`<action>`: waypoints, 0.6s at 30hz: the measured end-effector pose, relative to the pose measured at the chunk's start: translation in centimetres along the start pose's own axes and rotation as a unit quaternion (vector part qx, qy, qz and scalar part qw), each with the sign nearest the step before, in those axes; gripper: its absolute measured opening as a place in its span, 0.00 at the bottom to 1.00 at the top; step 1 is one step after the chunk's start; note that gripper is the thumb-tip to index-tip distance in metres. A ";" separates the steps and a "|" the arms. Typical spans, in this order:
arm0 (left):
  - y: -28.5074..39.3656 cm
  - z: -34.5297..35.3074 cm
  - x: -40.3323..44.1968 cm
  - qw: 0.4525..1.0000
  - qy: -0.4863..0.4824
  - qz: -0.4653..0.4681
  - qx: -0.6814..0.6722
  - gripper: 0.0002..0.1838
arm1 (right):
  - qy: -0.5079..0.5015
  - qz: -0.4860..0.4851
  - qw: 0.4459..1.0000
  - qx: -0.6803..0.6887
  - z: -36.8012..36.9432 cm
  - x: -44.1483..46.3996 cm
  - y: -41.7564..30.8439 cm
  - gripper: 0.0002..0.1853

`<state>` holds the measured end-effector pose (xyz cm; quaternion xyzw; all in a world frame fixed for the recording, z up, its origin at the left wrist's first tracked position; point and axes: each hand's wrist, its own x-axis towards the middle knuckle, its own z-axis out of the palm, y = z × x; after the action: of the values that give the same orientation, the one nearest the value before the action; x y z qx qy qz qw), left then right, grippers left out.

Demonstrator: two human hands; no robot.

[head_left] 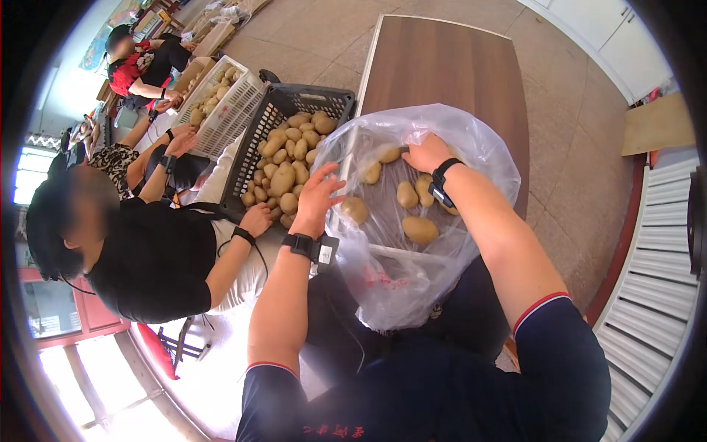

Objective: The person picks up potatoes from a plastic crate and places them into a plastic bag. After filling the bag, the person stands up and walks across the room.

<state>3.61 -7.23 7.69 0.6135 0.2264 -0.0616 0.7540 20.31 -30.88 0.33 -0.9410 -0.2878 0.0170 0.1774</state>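
Observation:
A clear plastic bag (464, 132) lines a pale crate in front of me, its loose edge folded outward over the rim. Several potatoes (420, 230) lie spread out inside it. My left hand (318, 199) is at the bag's left side, fingers apart and holding nothing. Over the far part of the bag, my right hand (428, 155) has its fingers curled down beside a potato (389, 155). What lies under those fingers is hidden. Dark straps circle both my wrists.
A black crate (239, 162) heaped with potatoes stands to the left, where a co-worker's hand (256, 219) rests at its edge. Beyond it are a white crate (232, 110) of potatoes and other people. A brown wooden table (442, 66) is ahead; a white radiator (648, 250) runs along the right.

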 end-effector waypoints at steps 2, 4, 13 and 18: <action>0.0 0.0 -0.1 1.000 0.002 -0.002 -0.003 0.21 | -0.009 0.005 1.000 0.000 0.4 -0.7 0.5 0.16; 0.0 0.1 -0.1 1.000 -0.007 0.005 0.003 0.22 | -0.018 0.009 1.000 -0.001 0.1 -1.7 0.3 0.15; -0.6 0.8 0.0 0.999 0.004 0.018 0.050 0.21 | -0.028 -0.005 0.999 -0.018 -1.2 -5.7 0.7 0.17; -0.8 0.5 -0.1 0.998 0.001 0.007 0.063 0.21 | 0.005 -0.019 0.999 0.040 -2.2 -9.0 -0.2 0.16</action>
<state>3.40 -7.89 7.09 0.6613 0.2184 -0.0697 0.7142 12.99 -36.38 1.77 -0.9277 -0.3036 0.0205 0.2163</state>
